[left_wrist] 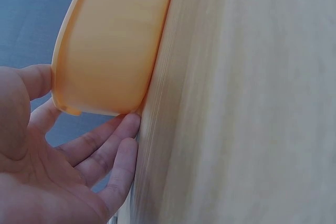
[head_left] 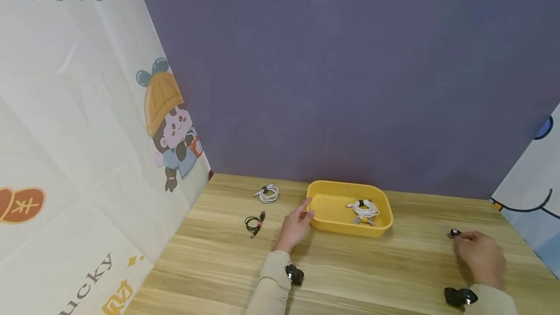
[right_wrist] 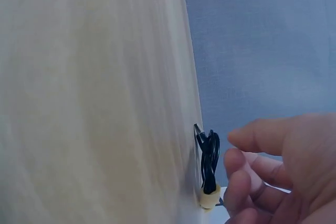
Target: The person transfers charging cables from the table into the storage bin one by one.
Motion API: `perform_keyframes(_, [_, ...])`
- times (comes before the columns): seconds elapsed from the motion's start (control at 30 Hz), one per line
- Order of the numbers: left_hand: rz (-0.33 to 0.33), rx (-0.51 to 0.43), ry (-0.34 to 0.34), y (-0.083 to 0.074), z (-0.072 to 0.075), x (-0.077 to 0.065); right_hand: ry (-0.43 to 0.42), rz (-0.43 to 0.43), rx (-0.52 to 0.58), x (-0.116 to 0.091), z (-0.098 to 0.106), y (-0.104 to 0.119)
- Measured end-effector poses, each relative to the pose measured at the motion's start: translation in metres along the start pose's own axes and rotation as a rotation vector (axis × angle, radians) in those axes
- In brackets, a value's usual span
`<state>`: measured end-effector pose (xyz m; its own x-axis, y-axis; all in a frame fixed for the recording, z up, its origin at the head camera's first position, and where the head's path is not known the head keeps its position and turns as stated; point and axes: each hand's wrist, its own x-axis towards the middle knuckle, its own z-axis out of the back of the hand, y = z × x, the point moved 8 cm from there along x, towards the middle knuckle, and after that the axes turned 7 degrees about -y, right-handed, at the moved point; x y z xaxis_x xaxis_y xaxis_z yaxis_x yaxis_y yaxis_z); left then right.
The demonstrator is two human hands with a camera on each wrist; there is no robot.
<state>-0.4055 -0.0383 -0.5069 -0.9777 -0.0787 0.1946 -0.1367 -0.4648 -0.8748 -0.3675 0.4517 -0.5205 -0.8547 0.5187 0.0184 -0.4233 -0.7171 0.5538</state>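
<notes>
Evidently, both hands are busy at well-separated spots on the wood-grained counter (head_left: 372, 271). The left hand (head_left: 294, 228) holds the near left corner of the yellow basket (head_left: 329, 210), its thumb against the near side by the rim and its other fingers against the left end, with a moderate spread between them. The basket sits upright toward the back of the counter; inside it, over to the right, lie a coiled white cable (head_left: 366, 209) with a black tie and, just in front of that, a grey cable (head_left: 364, 220) with a yellow tie. Well to the right of the basket, the right hand (head_left: 483, 256) is partly open, its fingers bent, with a small gap between thumb and index finger and nothing gripped. Its fingertips are just beside a bundled black cable (right_wrist: 211, 161) with a pale yellow tie; whether any finger touches it I cannot tell. Left of the basket lie a second white coil (head_left: 268, 194), also with a black tie, and, nearer the person, a thin black lead (head_left: 253, 224) with a red tie.
</notes>
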Motion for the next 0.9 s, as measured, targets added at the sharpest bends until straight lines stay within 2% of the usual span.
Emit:
perform_keyframes(0.1, [0.014,-0.001,0.008,0.001,-0.001,0.000,0.028,-0.010,-0.020,0.000,-0.002,-0.004])
perform_keyframes(0.37, [0.002,-0.014,0.003,0.000,-0.001,0.001,0.100,-0.035,-0.059,0.004,-0.011,-0.013])
perform_keyframes(0.5, [0.005,-0.009,0.002,0.001,-0.001,0.001,0.096,-0.045,-0.062,0.004,-0.013,-0.015])
perform_keyframes(0.9, [0.007,-0.009,0.001,0.007,-0.004,0.003,0.037,0.000,-0.035,0.002,-0.009,-0.012])
